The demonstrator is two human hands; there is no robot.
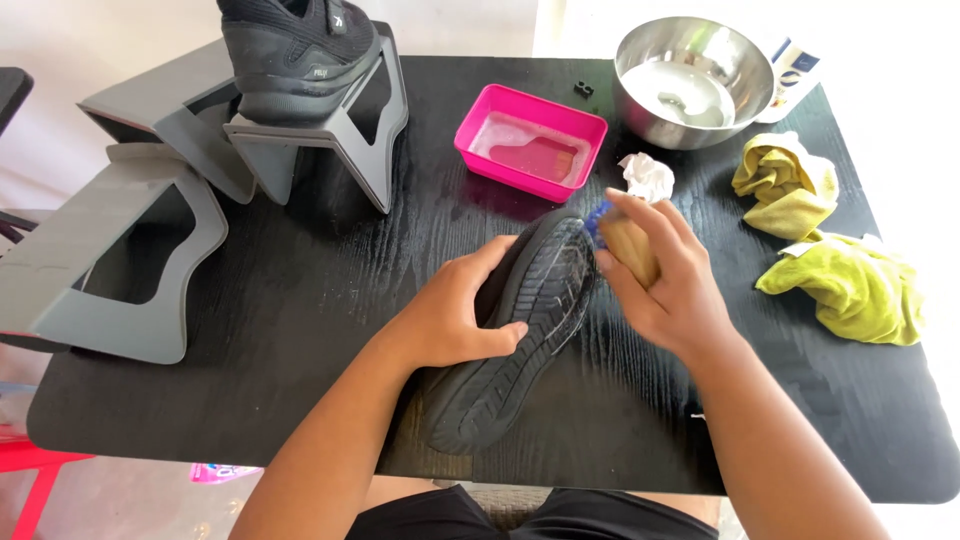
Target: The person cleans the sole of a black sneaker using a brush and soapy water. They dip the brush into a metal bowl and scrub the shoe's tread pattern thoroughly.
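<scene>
Closest to me, at the near edge of the black table (250, 300), both forearms come in from below toward a black shoe (520, 330) that lies sole up and slanted, its heel toward me and its toe pointing away to the right. I have my left hand (455, 315) closed around the shoe's middle, fingers curled over the sole's edge and thumb lying across the tread, pinning it in place. My right hand (665, 280) is wrapped tight around a wooden brush (625, 245); its blue bristles press against the toe end of the sole, where I can see a thin whitish film of suds.

Just beyond the brush sits a crumpled white tissue (648, 175). Farther back near the table's middle stands a pink rectangular tub (530, 140) holding soapy water, and to its right a steel bowl (695, 80) with cloudy liquid in the bottom. Behind the bowl a white container (795, 70) peeks out; I cannot tell what it is. Two yellow-green cloths (820, 240) lie bunched on the right side, well apart from the shoe.

On the left, grey angled stands (150, 240) occupy the table, and the rear one carries a second black shoe (295, 55), upright with its sole down. A small black object (583, 88) rests between tub and bowl.
</scene>
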